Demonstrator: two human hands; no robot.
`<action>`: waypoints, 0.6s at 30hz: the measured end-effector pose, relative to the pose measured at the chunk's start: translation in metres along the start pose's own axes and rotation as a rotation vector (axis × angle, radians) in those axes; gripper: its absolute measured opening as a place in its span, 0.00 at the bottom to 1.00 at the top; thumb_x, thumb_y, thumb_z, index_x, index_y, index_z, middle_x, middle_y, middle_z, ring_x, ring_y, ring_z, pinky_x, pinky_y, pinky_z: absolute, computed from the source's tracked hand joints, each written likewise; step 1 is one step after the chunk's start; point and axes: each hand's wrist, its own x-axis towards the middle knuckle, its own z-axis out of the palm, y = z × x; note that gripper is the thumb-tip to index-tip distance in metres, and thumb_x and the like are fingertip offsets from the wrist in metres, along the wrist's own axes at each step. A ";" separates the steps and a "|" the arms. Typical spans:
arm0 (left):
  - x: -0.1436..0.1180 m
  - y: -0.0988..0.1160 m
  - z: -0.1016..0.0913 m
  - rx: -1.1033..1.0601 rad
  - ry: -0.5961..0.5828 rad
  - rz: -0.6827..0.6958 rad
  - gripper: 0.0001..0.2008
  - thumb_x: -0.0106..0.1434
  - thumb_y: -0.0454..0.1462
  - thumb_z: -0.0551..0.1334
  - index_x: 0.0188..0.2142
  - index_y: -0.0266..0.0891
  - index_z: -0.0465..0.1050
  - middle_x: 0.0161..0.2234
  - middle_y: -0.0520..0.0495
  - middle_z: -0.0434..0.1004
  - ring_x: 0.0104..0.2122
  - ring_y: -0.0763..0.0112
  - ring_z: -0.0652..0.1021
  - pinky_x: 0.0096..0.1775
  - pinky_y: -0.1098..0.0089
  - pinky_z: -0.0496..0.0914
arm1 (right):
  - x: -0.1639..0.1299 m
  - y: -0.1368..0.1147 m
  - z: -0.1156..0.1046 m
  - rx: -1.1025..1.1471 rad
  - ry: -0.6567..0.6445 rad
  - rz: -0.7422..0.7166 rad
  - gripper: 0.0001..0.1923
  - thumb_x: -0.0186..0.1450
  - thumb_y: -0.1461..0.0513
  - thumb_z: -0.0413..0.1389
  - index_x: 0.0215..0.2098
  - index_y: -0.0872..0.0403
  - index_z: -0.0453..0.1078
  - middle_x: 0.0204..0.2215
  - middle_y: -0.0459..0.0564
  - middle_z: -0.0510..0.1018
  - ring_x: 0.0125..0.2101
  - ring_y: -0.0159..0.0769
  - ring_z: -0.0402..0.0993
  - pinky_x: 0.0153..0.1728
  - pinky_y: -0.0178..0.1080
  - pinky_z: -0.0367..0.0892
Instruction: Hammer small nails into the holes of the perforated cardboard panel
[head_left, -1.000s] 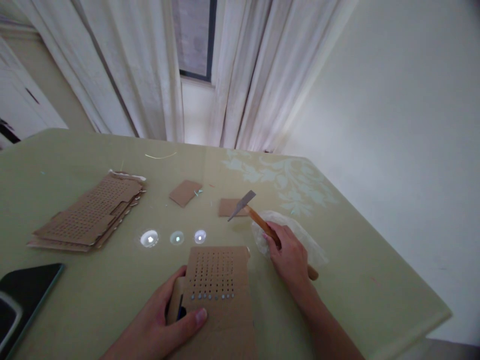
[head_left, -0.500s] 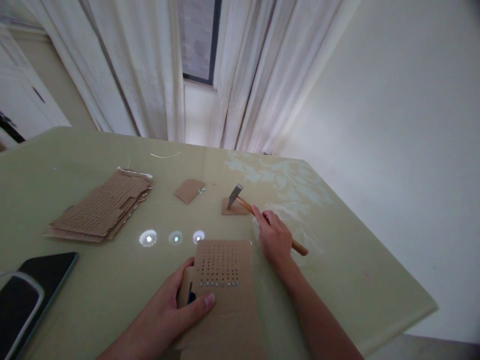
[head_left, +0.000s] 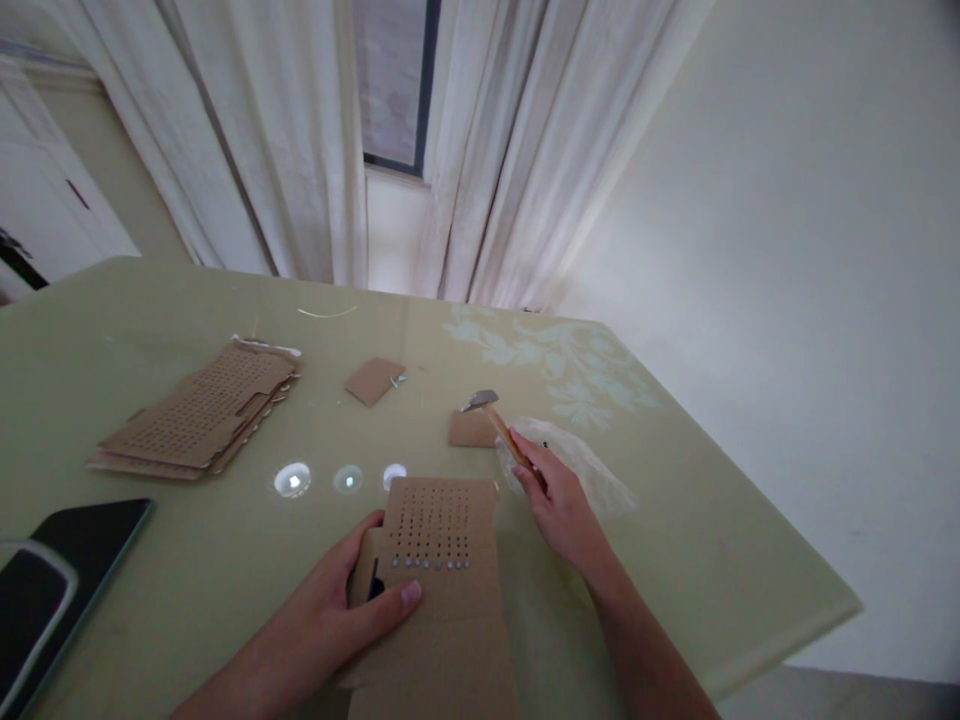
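Note:
My left hand (head_left: pixel 352 590) grips the left side of a brown cardboard piece (head_left: pixel 450 640), thumb on top and fingers underneath. Rows of small holes run across its upper part, with one line of grey nail-like heads (head_left: pixel 427 564) below them. A dark object (head_left: pixel 376 587) shows partly beside my thumb. My right hand (head_left: pixel 551 490) is closed round the wooden handle of a hammer (head_left: pixel 491 415), its metal head raised near a small cardboard square (head_left: pixel 470 430). A clear plastic bag (head_left: pixel 600 480) lies behind and beside my right hand.
A stack of perforated cardboard sheets (head_left: pixel 202 410) lies on the left of the glossy green table (head_left: pixel 675 570). Another small cardboard square (head_left: pixel 373 381) with bits at its corner sits farther back. A black tablet-like device (head_left: pixel 97 545) with a pale band is at lower left.
The hammer has turned in my right hand, so its head lies more level and its handle points more toward me. My left hand keeps its hold on the cardboard.

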 end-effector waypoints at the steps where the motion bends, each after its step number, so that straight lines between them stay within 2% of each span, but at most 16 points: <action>1: 0.000 0.000 0.000 0.002 -0.003 0.001 0.45 0.55 0.61 0.79 0.65 0.45 0.75 0.63 0.38 0.84 0.59 0.42 0.85 0.61 0.51 0.81 | -0.002 -0.002 0.001 0.016 -0.023 -0.002 0.27 0.83 0.58 0.49 0.77 0.47 0.68 0.61 0.57 0.84 0.57 0.48 0.82 0.59 0.48 0.77; 6: -0.001 0.003 -0.001 0.020 -0.001 0.007 0.43 0.55 0.61 0.79 0.64 0.44 0.76 0.61 0.38 0.85 0.59 0.42 0.85 0.60 0.53 0.82 | -0.010 -0.001 0.012 -0.005 -0.083 0.075 0.29 0.81 0.63 0.48 0.77 0.50 0.68 0.49 0.60 0.85 0.49 0.50 0.83 0.52 0.49 0.79; 9: -0.002 0.003 0.001 0.005 -0.002 0.014 0.41 0.57 0.59 0.79 0.62 0.43 0.76 0.58 0.38 0.87 0.56 0.44 0.86 0.56 0.53 0.83 | -0.009 0.002 0.018 -0.054 -0.110 0.133 0.31 0.79 0.64 0.49 0.78 0.49 0.68 0.44 0.58 0.82 0.44 0.49 0.82 0.47 0.47 0.79; 13: -0.002 0.000 0.003 -0.005 0.059 0.030 0.38 0.56 0.59 0.79 0.60 0.44 0.79 0.55 0.40 0.89 0.52 0.46 0.88 0.53 0.56 0.85 | -0.007 -0.002 0.021 -0.124 -0.138 0.183 0.32 0.78 0.65 0.50 0.78 0.47 0.68 0.46 0.57 0.80 0.40 0.46 0.81 0.43 0.44 0.77; 16: -0.002 -0.001 0.002 -0.002 0.116 0.045 0.36 0.57 0.59 0.78 0.59 0.44 0.80 0.54 0.41 0.89 0.52 0.46 0.88 0.50 0.58 0.86 | -0.007 -0.006 0.020 -0.185 -0.149 0.191 0.31 0.79 0.65 0.49 0.77 0.47 0.69 0.49 0.60 0.79 0.43 0.49 0.81 0.43 0.45 0.77; 18: -0.001 -0.001 0.000 -0.028 0.094 0.044 0.36 0.58 0.60 0.78 0.59 0.44 0.80 0.54 0.40 0.89 0.49 0.47 0.89 0.46 0.60 0.87 | -0.006 -0.008 0.017 -0.217 -0.158 0.177 0.31 0.78 0.65 0.49 0.77 0.47 0.69 0.48 0.60 0.79 0.45 0.51 0.80 0.46 0.47 0.76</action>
